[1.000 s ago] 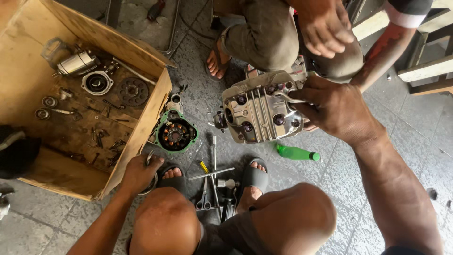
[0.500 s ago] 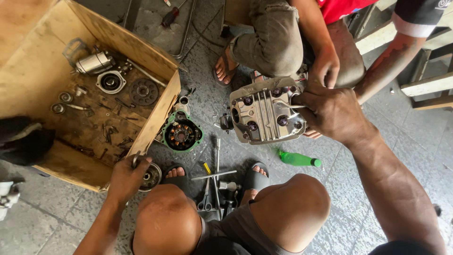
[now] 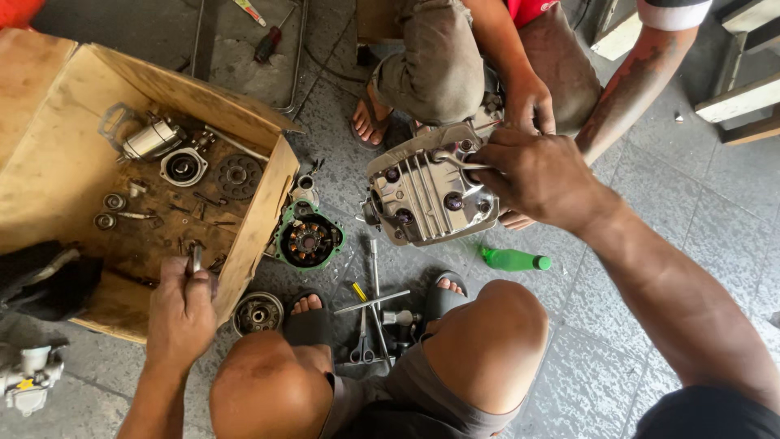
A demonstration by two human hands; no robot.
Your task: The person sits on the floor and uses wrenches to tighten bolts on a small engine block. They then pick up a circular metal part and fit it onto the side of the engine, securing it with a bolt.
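Left hand (image 3: 180,313) reaches into the cardboard box (image 3: 49,162), fingers closed on a small metal tool (image 3: 196,258). Right hand (image 3: 532,175) grips a wrench (image 3: 455,160) on the engine cover (image 3: 426,195), centre floor. Cover: grey ribbed cast metal, judged heavy, rigid, possibly oily; best held by its edges

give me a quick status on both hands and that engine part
Left hand gripping a small metal tool at the cardboard box. Right hand holding a wrench on the grey finned engine cover. Another person's hand steadies it.
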